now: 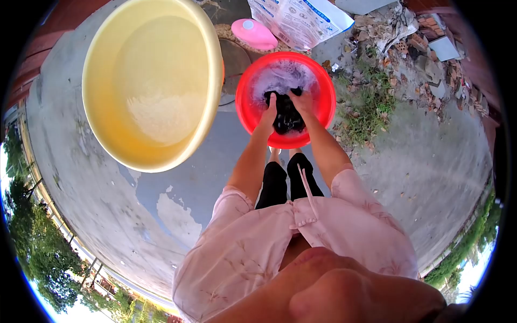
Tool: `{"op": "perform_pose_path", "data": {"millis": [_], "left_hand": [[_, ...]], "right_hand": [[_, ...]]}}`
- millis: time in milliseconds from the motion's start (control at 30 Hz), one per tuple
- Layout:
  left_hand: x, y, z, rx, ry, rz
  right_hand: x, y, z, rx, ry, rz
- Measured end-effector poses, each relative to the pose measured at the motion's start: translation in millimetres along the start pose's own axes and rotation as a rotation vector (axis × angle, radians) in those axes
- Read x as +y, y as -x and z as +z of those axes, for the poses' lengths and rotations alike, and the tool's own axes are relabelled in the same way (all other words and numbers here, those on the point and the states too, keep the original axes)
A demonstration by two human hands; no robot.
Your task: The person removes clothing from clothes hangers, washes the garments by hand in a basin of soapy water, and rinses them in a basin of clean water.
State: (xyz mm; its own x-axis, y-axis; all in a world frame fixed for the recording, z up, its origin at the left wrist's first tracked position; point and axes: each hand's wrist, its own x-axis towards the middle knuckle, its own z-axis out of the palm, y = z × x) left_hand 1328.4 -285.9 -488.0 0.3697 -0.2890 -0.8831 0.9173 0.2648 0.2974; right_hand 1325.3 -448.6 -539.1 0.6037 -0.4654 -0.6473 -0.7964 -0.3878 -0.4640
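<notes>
A round red basin (327, 86) holds sudsy water, with white foam (283, 75) gathered on its far side. In it lies a wet black cloth (285, 113), its kind hard to make out in the water. My left hand (269, 110) is closed on the cloth's left edge, thumb on top. On the opposite side my right hand (302, 101) grips the cloth too, with a dark bit of it showing above the thumb. The undersides of both hands and the fingertips are hidden by fabric and water.
A large yellow tub (212, 54) with clear water stands left of the basin. Beyond the basin lie a pink bottle (254, 34) and a printed plastic bag (301, 21). Weeds (371, 107) and broken-brick rubble (425, 64) lie to the right on the concrete ground (431, 145).
</notes>
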Motion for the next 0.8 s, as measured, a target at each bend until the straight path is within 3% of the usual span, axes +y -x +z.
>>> {"op": "perform_pose_path", "data": {"millis": [67,100,167,233,267,367,500,567,633,700,767,800], "left_hand": [[3.9,-8.8,7.1,-0.064,0.078,-0.069],[-2.7,-20.4,1.8,-0.117,0.155,-0.148],[1.4,-30.8,1.0,-0.145,0.159,-0.112],[19.5,-2.2,15.2,-0.366,0.305,-0.054],[13.4,-32.8,2.8,-0.445,0.283,-0.032],[10.8,-10.9,9.4,-0.558,0.355,0.065],[3.9,2.5,0.0,-0.836,0.633,0.038],[8.9,11.5,-4.0,-0.705,0.605,0.079],[20.3,31.9,-2.6,-0.411,0.427,0.177],[29.9,61.4,-3.5,-0.159,0.089,0.294],[37.2,92.7,-5.4,-0.058,-0.369,0.517],[38.1,102.8,-7.1,-0.007,-0.632,0.690]], "right_hand": [[13.3,-27.8,5.9,-0.103,-0.133,-0.026],[0.9,-3.9,-4.2,-0.084,-0.213,-0.037],[-24.7,45.8,-25.0,-0.048,-0.371,-0.066],[-46.9,96.8,-30.0,0.018,-0.691,-0.284],[-58.3,120.3,-37.1,0.013,-0.640,-0.298],[-74.5,157.0,-38.9,0.137,-0.400,-0.406],[-75.3,124.2,-41.6,0.142,-0.281,-0.250],[-64.8,95.4,-46.0,0.232,-0.225,-0.213],[-44.0,65.0,-48.2,0.326,-0.268,-0.274],[-44.1,76.7,-61.1,0.318,-0.277,-0.229],[-41.5,94.9,-74.3,0.196,-0.229,-0.135],[-36.0,102.1,-76.8,0.303,-0.121,-0.315]]}}
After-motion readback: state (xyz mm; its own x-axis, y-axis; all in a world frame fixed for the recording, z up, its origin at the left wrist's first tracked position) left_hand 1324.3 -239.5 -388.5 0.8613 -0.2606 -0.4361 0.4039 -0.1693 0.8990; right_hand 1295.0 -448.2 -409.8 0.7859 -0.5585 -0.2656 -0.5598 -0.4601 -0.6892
